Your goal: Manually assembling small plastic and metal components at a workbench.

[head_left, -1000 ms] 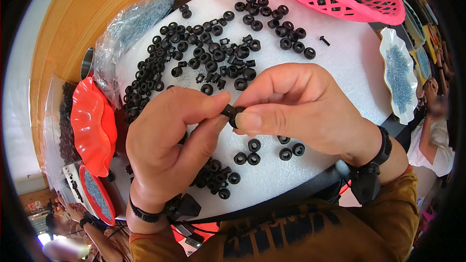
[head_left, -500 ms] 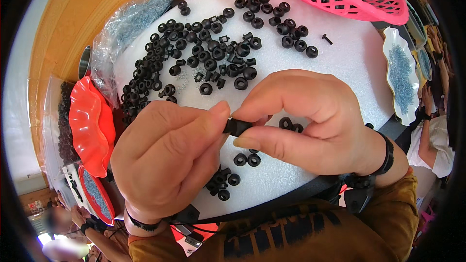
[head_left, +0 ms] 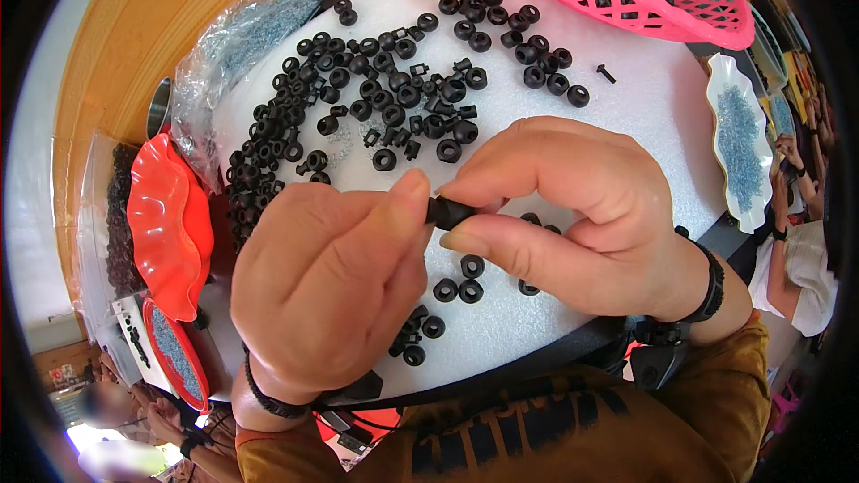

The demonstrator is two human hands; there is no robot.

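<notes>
Between my two hands, over the middle of the white foam-covered table (head_left: 644,170), is a small black plastic part (head_left: 451,213). My left hand (head_left: 331,282) pinches its left end with thumb and forefinger; the fingertips partly hide what they grip. On the right end, the thumb and forefinger of my right hand (head_left: 582,206) close round the wider piece. Beyond my hands spread many loose black ring-like parts (head_left: 394,114) and smaller black connectors. A few black rings (head_left: 470,290) lie between my wrists, and more sit partly behind my right thumb.
A pink lattice basket (head_left: 617,9) with black parts stands at the far right. A white scalloped dish (head_left: 741,148) of clear bits is on the right. Left are a clear plastic bag (head_left: 242,45), red wavy dishes (head_left: 165,224) and a red tray (head_left: 176,353). One black pin (head_left: 606,73) lies alone.
My left hand has shifted slightly right and turned a little, and the held black part has moved a bit right and up. Both hands keep their pinch.
</notes>
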